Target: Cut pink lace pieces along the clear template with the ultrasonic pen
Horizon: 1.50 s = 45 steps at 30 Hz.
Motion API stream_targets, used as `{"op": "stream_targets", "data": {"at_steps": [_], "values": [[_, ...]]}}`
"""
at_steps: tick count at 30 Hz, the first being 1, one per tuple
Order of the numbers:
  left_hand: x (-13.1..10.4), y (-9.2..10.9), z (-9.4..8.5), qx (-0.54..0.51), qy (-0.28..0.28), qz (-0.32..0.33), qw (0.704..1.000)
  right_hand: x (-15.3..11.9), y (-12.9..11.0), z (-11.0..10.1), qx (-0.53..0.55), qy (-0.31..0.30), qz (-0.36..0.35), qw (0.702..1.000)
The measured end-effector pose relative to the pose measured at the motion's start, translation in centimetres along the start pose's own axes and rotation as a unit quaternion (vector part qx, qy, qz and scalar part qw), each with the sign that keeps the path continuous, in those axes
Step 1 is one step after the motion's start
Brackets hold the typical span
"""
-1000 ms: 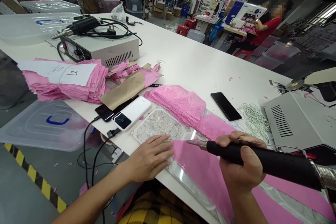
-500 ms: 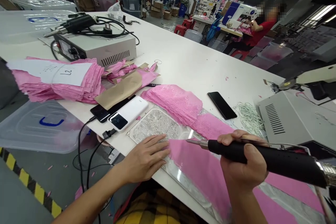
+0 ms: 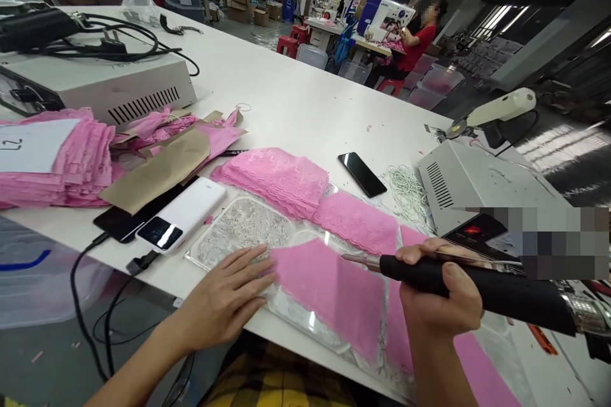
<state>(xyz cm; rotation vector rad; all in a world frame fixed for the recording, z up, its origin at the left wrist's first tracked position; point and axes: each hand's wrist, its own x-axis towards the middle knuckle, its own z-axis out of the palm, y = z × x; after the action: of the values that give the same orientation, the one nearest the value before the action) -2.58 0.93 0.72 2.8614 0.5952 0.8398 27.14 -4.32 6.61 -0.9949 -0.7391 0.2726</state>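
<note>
My left hand [image 3: 224, 299] lies flat with fingers stretched out. Its fingertips touch the left end of a pink fabric piece [image 3: 329, 292] on a clear plastic-covered board [image 3: 248, 222] with grey, crinkled patches. My right hand [image 3: 439, 299] is wrapped round a thick black hand-held tool [image 3: 506, 289] with a tapered metal tip. A thin metal strip runs along its handle. The tip [image 3: 363, 261] points left, over the upper part of the fabric piece; I cannot tell whether it touches. Just beyond lie a stack of pink lace-edged fabric [image 3: 281, 178] and another pink piece [image 3: 356, 222].
A white power bank [image 3: 186, 210], a phone [image 3: 363, 173], brown paper [image 3: 157, 178] and green elastic loops [image 3: 405, 191] lie around the board. Two equipment boxes [image 3: 124, 86] stand left and right [image 3: 477, 172]. Cables hang over the front edge. A person in red sits across the room.
The view has swung right, so the table's things appear further left. My right hand and the tool have shifted right relative to the fabric piece. My left hand stays at its left end.
</note>
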Motion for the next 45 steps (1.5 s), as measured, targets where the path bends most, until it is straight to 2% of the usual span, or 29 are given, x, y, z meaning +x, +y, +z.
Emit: {"op": "stream_targets", "data": {"at_steps": [12,22,28,33,38,45], "values": [[0.2,0.0,-0.2,-0.027,0.001,-0.007,1.000,-0.4,0.6,0.8,0.024,-0.013,0.013,1.000],[0.0,-0.2,0.1,0.004,0.004,0.010,1.000,-0.6,0.7,1.1,0.019,-0.030,0.009,0.999],[0.0,-0.5,0.1,0.004,0.003,0.012,1.000,-0.1,-0.6,-0.2,0.019,0.008,-0.003,1.000],[-0.1,-0.5,0.1,0.010,-0.001,0.018,1.000,-0.1,-1.0,-1.7,-0.008,0.016,0.002,1.000],[0.0,-0.4,0.0,0.021,-0.006,0.016,1.000,-0.3,-0.7,-1.7,-0.012,0.030,0.006,0.999],[0.0,-0.5,0.0,0.017,-0.012,0.015,1.000,-0.3,-0.3,-1.6,0.000,0.015,0.010,1.000]]}}
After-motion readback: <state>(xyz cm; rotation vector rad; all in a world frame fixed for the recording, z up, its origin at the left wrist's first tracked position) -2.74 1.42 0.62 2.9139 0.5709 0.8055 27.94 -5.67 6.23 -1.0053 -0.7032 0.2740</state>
